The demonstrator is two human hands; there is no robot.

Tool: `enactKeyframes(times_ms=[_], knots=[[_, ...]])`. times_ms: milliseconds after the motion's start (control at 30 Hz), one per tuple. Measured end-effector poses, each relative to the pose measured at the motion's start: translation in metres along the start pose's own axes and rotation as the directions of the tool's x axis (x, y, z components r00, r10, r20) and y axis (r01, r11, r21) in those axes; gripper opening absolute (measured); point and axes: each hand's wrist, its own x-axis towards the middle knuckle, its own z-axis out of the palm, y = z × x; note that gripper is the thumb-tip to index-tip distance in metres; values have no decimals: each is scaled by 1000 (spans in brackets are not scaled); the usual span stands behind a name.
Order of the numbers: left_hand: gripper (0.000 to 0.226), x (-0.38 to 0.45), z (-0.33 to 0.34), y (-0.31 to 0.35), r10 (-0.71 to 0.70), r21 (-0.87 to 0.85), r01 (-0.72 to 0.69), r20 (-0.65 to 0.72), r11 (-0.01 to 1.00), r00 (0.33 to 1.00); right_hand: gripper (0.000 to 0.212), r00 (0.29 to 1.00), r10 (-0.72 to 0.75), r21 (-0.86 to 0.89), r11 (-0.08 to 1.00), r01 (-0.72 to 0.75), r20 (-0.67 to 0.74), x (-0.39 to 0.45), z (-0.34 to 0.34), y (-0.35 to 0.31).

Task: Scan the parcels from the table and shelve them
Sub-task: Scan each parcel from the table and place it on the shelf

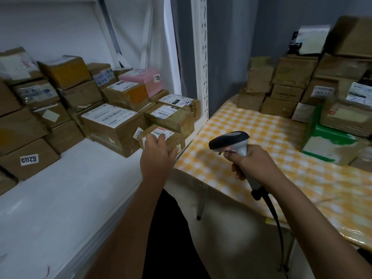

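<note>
Looking down through the head view, we note our left hand (159, 147) reaching onto the white shelf (66, 190), fingers (161, 137) laid over the top of a small brown parcel (171, 137) at the shelf's right front corner. Whether those fingers are curled around the box or only resting on it, we cannot tell; the thumb side sits near the box's front right edge. The parcel carries a white label with a red strip, partly covered by the fingers. It stands on the shelf, touching a larger brown box (114, 127) on its left and just in front of another labelled box (169, 115).

Our right hand (247, 160) is clenched around the grip of a grey barcode scanner (231, 140), its dark head pointing left toward the parcel. A black cable (275, 214) hangs down from the handle's base.

More brown boxes fill the shelf's back and left, among them a pink box (145, 81) and one tagged 6205 (28, 160). A white slotted upright (202, 63) separates the shelf from the table (261, 150), which wears a yellow checked cloth. Stacked cartons (281, 85) sit along the table's far side, with a green and white box (330, 141) near its right edge.
</note>
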Motion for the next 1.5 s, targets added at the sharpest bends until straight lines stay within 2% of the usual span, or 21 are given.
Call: enactKeyframes(times_ms=[133, 233, 367, 533, 600, 667, 733, 767, 867, 933, 1000, 1067, 1100, 1133, 1200, 1333, 1400, 1500], knots=[[35, -1, 6, 13, 263, 48, -259, -165, 965, 950, 22, 999, 5, -59, 998, -7, -31, -2, -21, 5], [38, 1, 20, 49, 352, -46, -364, -160, 930, 922, 25, 996, 28, -120, 992, -37, -79, -7, -50, 13], [49, -2, 38, 118, 445, -321, -415, 22, 851, 895, 28, 980, 80, -177, 978, -113, -184, -19, -101, 30], [57, 2, 53, 216, 600, -543, -423, 198, 725, 775, 25, 922, 134, -119, 975, -188, -363, -41, -164, 56], [64, 13, 56, 261, 585, -624, -304, 310, 720, 749, 21, 892, 158, -67, 977, -205, -423, -49, -182, 67], [74, 27, 56, 306, 466, -675, -3, 505, 738, 726, 14, 862, 175, -14, 978, -206, -476, -56, -195, 77], [84, 41, 57, 343, 367, -666, 280, 658, 692, 657, 10, 835, 180, 23, 980, -197, -521, -60, -203, 86], [88, 47, 58, 358, 350, -657, 332, 685, 677, 639, 10, 825, 188, 41, 980, -197, -532, -62, -206, 90], [97, 61, 60, 388, 337, -643, 372, 709, 670, 619, 13, 821, 224, 95, 974, -205, -526, -62, -211, 99], [102, 65, 64, 400, 350, -628, 396, 738, 670, 577, 14, 828, 233, 114, 972, -204, -510, -61, -213, 102], [117, 74, 80, 401, 373, -612, 435, 770, 661, 517, 16, 830, 239, 132, 971, -200, -504, -59, -215, 105], [132, 86, 108, 399, 379, -603, 461, 784, 651, 491, 19, 830, 248, 164, 968, -191, -500, -58, -217, 106], [130, 86, 108, 397, 372, -601, 475, 787, 643, 492, 19, 831, 249, 177, 967, -184, -497, -57, -218, 107], [118, 84, 101, 394, 370, -607, 487, 784, 628, 499, 20, 833, 248, 184, 967, -178, -494, -57, -220, 107], [79, 77, 84, 391, 386, -639, 505, 762, 580, 520, 20, 838, 240, 188, 968, -168, -489, -55, -222, 107], [42, 86, 86, 384, 375, -633, 583, 773, 510, 512, 19, 844, 250, 216, 963, -163, -474, -49, -222, 106], [36, 89, 83, 382, 362, -610, 629, 792, 481, 491, 18, 847, 252, 230, 960, -158, -469, -46, -220, 105], [46, 93, 82, 376, 379, -576, 719, 811, 389, 446, 19, 854, 246, 236, 960, -150, -459, -44, -218, 104]])
